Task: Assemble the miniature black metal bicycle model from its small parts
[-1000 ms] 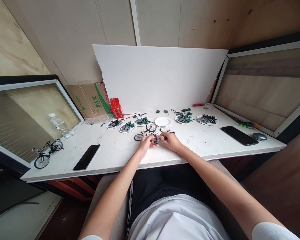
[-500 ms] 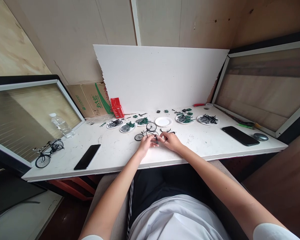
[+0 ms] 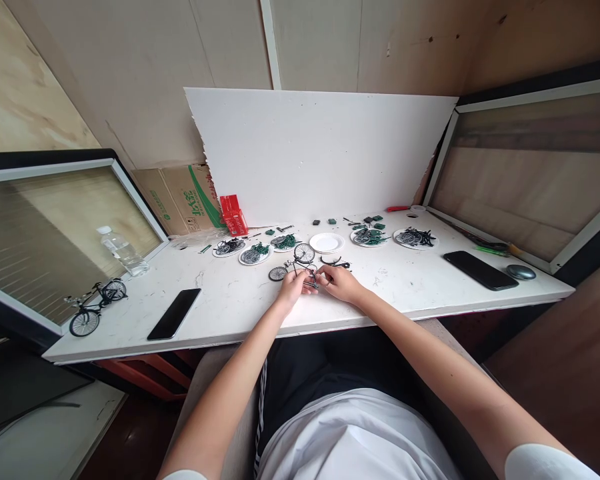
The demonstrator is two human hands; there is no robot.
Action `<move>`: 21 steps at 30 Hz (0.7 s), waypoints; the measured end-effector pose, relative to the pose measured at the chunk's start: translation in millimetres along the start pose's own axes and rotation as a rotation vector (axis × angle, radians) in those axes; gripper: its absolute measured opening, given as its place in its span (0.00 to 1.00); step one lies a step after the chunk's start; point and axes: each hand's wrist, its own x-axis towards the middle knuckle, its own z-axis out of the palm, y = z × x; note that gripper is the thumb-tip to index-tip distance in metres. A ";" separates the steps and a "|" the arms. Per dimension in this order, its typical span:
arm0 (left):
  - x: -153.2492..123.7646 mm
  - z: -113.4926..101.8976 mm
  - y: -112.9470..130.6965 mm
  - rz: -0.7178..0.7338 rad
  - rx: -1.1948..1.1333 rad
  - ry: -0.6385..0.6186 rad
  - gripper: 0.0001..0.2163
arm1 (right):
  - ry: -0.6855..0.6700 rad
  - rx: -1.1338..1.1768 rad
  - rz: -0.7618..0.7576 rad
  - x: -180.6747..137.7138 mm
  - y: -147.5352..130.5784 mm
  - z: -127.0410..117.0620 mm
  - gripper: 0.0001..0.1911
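Note:
A small black model bicycle (image 3: pixel 296 262), partly built, stands near the middle of the white table (image 3: pixel 420 280). My left hand (image 3: pixel 291 289) is closed round its frame from the near side. My right hand (image 3: pixel 339 283) pinches at the frame's right end, fingertips almost touching the left hand's. Whatever small piece those fingertips hold is too tiny to make out. Behind the bicycle sits an empty white paper plate (image 3: pixel 327 243), with a loose black part (image 3: pixel 341 264) to its right.
Several paper plates of black and green parts (image 3: pixel 254 253) (image 3: pixel 414 238) line the back. A finished model bicycle (image 3: pixel 93 306) and a water bottle (image 3: pixel 120 251) stand at far left. Black phones (image 3: pixel 173 313) (image 3: pixel 479 270) lie on both sides. A red box (image 3: pixel 234 215) leans by the white board.
My right hand has slid slightly left, closing in on the bicycle frame and my left hand. The model has barely shifted.

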 end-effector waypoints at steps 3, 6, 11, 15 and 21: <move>0.4 -0.5 -1.4 0.010 0.018 -0.017 0.10 | -0.012 0.018 -0.012 0.1 2.2 1.6 0.10; 1.0 -0.7 -2.8 0.018 0.021 -0.019 0.10 | 0.004 0.057 -0.016 0.1 4.0 2.8 0.09; 1.6 -0.7 -4.1 0.031 0.027 -0.028 0.11 | 0.029 0.089 -0.004 0.4 4.9 3.1 0.09; 2.0 -0.8 -4.5 0.041 0.019 -0.022 0.10 | 0.058 0.074 0.020 0.3 4.0 1.8 0.10; 4.0 -1.2 -6.3 0.088 0.037 0.055 0.10 | 0.107 0.004 0.068 -0.2 -1.2 -0.5 0.11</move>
